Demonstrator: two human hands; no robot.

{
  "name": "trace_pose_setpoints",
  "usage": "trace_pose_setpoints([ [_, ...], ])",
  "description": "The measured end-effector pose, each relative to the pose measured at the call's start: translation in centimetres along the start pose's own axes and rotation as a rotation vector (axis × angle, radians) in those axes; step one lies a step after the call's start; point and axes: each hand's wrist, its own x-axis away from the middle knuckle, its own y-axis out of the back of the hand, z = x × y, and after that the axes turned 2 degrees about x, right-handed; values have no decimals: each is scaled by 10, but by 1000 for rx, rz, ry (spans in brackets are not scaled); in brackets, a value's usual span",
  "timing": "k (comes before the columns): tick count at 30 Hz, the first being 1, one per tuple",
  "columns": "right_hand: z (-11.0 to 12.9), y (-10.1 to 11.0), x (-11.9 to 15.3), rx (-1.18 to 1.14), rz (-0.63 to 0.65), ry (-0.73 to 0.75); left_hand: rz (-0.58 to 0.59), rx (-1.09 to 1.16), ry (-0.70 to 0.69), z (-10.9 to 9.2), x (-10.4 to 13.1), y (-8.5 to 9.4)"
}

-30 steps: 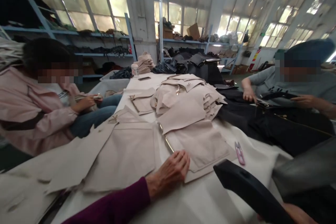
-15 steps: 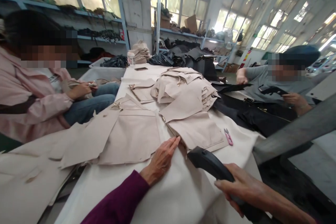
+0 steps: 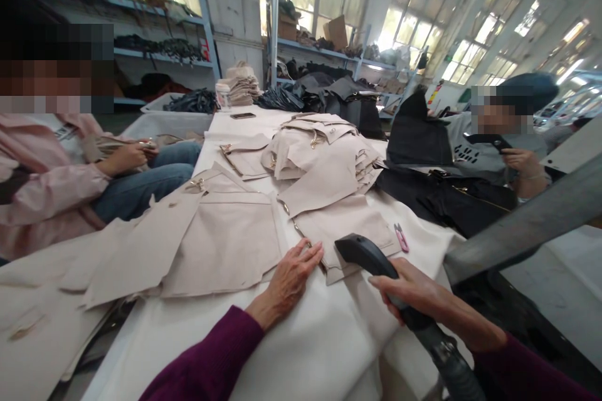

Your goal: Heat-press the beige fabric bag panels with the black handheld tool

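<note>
My left hand [image 3: 288,279] lies open, with its fingertips flat on the zippered edge of a beige fabric piece [image 3: 343,222]. Wrapped around a black curved hand tool [image 3: 371,254] with a ribbed hose is my right hand [image 3: 416,288]. The tool's wide nose is over the near right part of that beige piece; whether it touches the cloth I cannot tell. Pink-handled thread snips [image 3: 401,238] rest by the piece's right edge. Behind it rises a heap of beige pieces [image 3: 324,150] with metal fittings.
More beige panels [image 3: 221,238] spread along the left of the white-covered table [image 3: 301,351]. Black fabric [image 3: 451,197] lies at the right, where a co-worker holds a similar tool. Another co-worker sits at left. A grey metal bar [image 3: 517,219] slants across the right side.
My right hand has moved the tool up and over the beige piece. My left fingers are further onto its edge. The co-worker at right has raised a black piece.
</note>
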Motion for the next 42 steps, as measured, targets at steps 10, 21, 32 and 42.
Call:
trace_pose_setpoints([
  [10, -22, -20, 23, -96, 87, 4, -29, 31, -19, 2, 1, -2],
  [21, -51, 36, 29, -181, -250, 11, -54, -28, -26, 8, 4, -12],
  [32, -55, 64, -5, -257, -373, -34, -83, 64, 102, 5, -16, 15],
  [42, -19, 16, 19, -102, -45, 65, -372, 251, 406, 64, -70, 32],
])
